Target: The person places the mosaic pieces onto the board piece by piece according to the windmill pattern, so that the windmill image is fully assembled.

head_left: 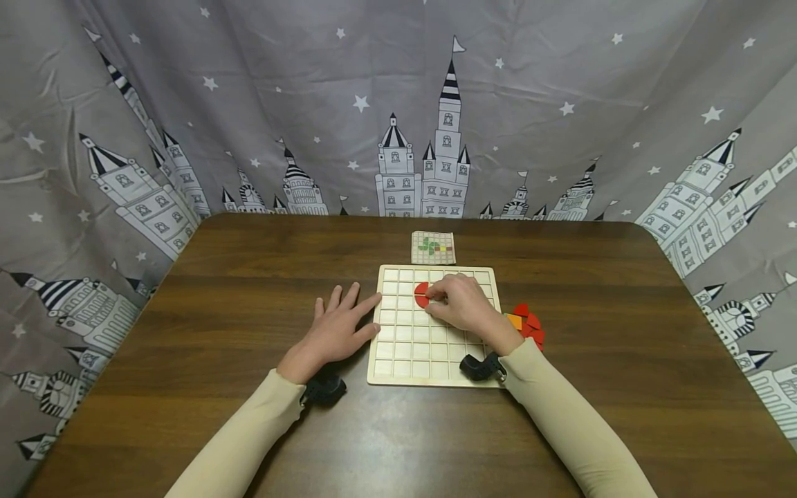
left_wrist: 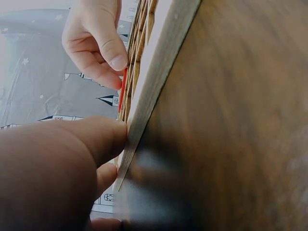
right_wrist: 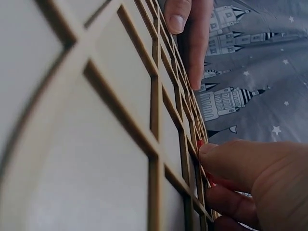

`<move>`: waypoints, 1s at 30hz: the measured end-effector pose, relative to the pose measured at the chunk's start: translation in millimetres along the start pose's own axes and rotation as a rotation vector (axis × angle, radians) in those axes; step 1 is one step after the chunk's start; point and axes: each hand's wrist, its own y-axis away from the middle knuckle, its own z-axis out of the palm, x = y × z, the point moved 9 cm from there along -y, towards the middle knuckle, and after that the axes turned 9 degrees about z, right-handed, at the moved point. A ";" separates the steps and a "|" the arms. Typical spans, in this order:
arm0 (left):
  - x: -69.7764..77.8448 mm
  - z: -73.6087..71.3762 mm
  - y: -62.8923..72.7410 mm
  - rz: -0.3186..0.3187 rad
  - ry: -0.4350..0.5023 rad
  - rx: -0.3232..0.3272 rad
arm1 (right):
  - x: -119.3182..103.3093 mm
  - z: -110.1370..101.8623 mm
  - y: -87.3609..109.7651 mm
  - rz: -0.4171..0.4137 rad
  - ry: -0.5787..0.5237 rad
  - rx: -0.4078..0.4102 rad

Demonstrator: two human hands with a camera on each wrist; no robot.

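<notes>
A pale wooden grid board (head_left: 398, 351) lies on the table with two red quarter-circle pieces (head_left: 420, 301) in cells near its upper middle. My right hand (head_left: 463, 304) reaches over the board, its curled thumb and fingers pinching at a red piece (right_wrist: 200, 144). The fingers partly cover that piece in the right wrist view. At the board's left edge, my left hand (head_left: 336, 328) lies with fingers spread. Its thumb and index finger touch the board's side (left_wrist: 139, 120), and it holds nothing.
A small printed pattern card (head_left: 433, 248) with green, yellow and red shapes lies just beyond the board. Beside the board's right edge, partly behind my right wrist, is a pile of red pieces (head_left: 533, 322) with an orange square (head_left: 514, 321). A grey castle-print curtain (head_left: 349, 124) hangs behind the table.
</notes>
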 end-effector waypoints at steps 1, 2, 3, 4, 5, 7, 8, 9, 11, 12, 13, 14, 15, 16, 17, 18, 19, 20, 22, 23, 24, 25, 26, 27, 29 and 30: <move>-0.2 -0.3 0.2 -0.002 0.001 -0.001 | -0.2 -0.2 -0.8 -0.001 -0.003 -0.009; -0.5 -0.2 0.3 -0.006 0.004 -0.004 | -0.4 -0.9 -1.6 -0.002 -0.011 -0.019; -0.3 -0.5 0.4 -0.004 0.001 -0.004 | 0.0 -1.6 -2.6 0.005 -0.025 -0.034; 0.2 -0.9 0.5 -0.002 0.001 -0.003 | 0.5 -2.6 -3.6 0.015 -0.041 -0.048; 0.6 -1.3 0.6 -0.001 0.000 -0.002 | 1.0 -3.3 -5.0 0.023 -0.058 -0.063; 0.8 -1.3 1.0 -0.005 0.003 -0.006 | 1.6 -3.1 -8.3 0.041 -0.078 -0.097; 0.7 -1.2 1.2 -0.006 0.002 -0.007 | 1.4 -2.3 -10.4 0.047 -0.081 -0.114; 0.7 -1.1 1.3 -0.007 -0.001 -0.007 | 1.1 -1.0 -12.4 0.053 -0.080 -0.132; -0.2 -0.5 1.8 -0.013 0.001 -0.010 | -1.2 2.0 -16.3 0.043 -0.054 -0.155; -0.7 -0.4 1.9 -0.017 0.002 -0.010 | -2.5 3.5 -18.0 0.038 -0.038 -0.163; -0.9 -0.4 2.0 -0.017 0.002 -0.010 | -4.0 4.6 -19.3 0.031 -0.021 -0.166; -0.7 -0.8 1.9 -0.015 0.000 -0.007 | -5.1 5.3 -20.5 0.029 -0.009 -0.165; -0.3 -1.3 1.7 -0.012 0.001 -0.004 | -6.1 5.6 -21.3 0.028 0.004 -0.161; -0.1 -1.3 1.6 -0.010 0.003 -0.003 | -6.8 5.8 -21.5 0.027 0.018 -0.155; 0.2 -1.2 1.4 -0.009 0.005 -0.003 | -7.1 6.0 -21.6 0.030 0.029 -0.150; 0.5 -1.2 1.2 -0.009 0.006 -0.004 | -7.7 6.1 -21.3 0.031 0.036 -0.146; 0.8 -1.2 1.1 -0.007 0.005 -0.006 | -8.1 6.0 -21.1 0.029 0.042 -0.140; 0.8 -1.2 1.0 -0.006 0.003 -0.006 | -8.5 5.8 -20.8 0.028 0.046 -0.135; 0.8 -1.2 1.0 -0.007 0.001 -0.009 | -9.0 5.4 -20.4 0.023 0.054 -0.125; 0.8 -1.3 1.0 -0.007 0.000 -0.010 | -9.1 5.1 -20.2 0.020 0.055 -0.120; 0.9 -1.5 1.2 -0.007 -0.001 -0.010 | -9.4 4.8 -20.1 0.016 0.056 -0.116; 1.0 -1.5 1.2 -0.006 -0.002 -0.009 | -9.4 4.8 -20.2 0.012 0.058 -0.111; 1.1 -1.5 1.2 -0.005 -0.003 -0.009 | -9.4 4.9 -20.2 0.010 0.058 -0.108; 1.1 -1.4 1.2 -0.004 -0.002 -0.008 | -9.3 4.9 -20.2 0.007 0.059 -0.103; 0.8 -1.2 1.3 -0.004 -0.001 -0.006 | -8.9 4.9 -19.9 0.007 0.056 -0.097; 0.5 -1.4 1.4 -0.006 0.000 -0.005 | -8.9 4.8 -19.6 0.005 0.054 -0.095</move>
